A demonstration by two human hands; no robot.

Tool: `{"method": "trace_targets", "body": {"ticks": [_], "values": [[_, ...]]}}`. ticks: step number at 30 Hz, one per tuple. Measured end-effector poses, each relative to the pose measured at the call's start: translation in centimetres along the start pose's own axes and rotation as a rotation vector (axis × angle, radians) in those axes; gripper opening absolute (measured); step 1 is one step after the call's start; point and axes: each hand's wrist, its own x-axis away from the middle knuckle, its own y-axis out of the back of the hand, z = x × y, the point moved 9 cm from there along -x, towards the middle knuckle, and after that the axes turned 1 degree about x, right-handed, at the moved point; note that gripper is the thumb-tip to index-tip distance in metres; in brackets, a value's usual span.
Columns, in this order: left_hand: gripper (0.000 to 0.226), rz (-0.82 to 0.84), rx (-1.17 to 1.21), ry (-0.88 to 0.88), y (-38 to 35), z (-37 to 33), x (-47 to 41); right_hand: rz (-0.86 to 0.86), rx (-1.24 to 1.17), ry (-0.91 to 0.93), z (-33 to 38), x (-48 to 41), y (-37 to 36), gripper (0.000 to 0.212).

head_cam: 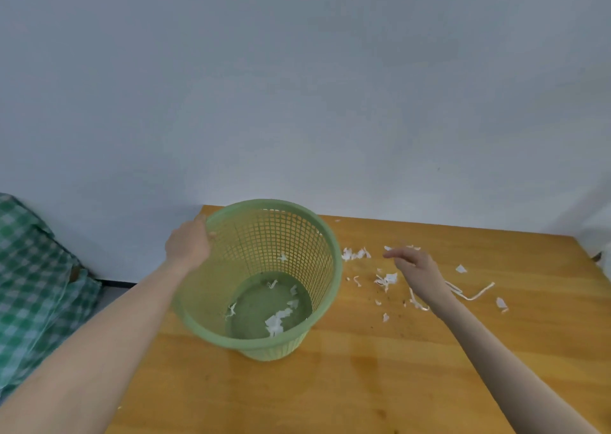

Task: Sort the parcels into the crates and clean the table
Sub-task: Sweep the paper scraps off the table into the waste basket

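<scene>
Scraps of torn paper (386, 279) lie scattered on the desk (380, 384) just right of the green basket (297, 341). I grip its rim with my left hand (187, 245), tilting it toward them, so my open right hand (417, 270) can sweep them in. No parcels in view.

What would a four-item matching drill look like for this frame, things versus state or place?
Things:
1. green plastic mesh basket
2. left hand
3. right hand
4. long white paper strip

States:
A. open, over scraps on the wooden table
B. lying on the table right of the right wrist
C. tilted, torn white paper inside
D. gripping the basket rim

Pairs: 1-C, 2-D, 3-A, 4-B
</scene>
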Motion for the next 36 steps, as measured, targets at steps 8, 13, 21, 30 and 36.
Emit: {"method": "trace_targets", "body": {"ticks": [8, 13, 21, 30, 36], "values": [[0.012, 0.129, 0.128, 0.180, -0.4, 0.8, 2.0, 0.174, 0.352, -0.327, -16.4, 0.3, -0.5, 0.042], [0.021, 0.267, 0.197, 0.301, -0.2, 0.1, 3.9, 0.427, 0.722, -0.305, -21.1, 0.7, -2.4, 0.053], [0.073, 0.135, 0.031, 0.104, -1.3, -1.7, 5.1, 0.540, 0.728, -0.218, -21.9, -1.8, -3.1, 0.060], [0.082, -0.008, 0.010, 0.065, -2.2, -2.0, 5.8, 0.670, 0.772, -0.035, -19.4, -1.9, -6.6, 0.070], [0.084, -0.014, -0.014, 0.085, -2.5, -1.6, 5.4, 0.679, 0.902, 0.167, -16.9, -0.5, -10.9, 0.065]]}}
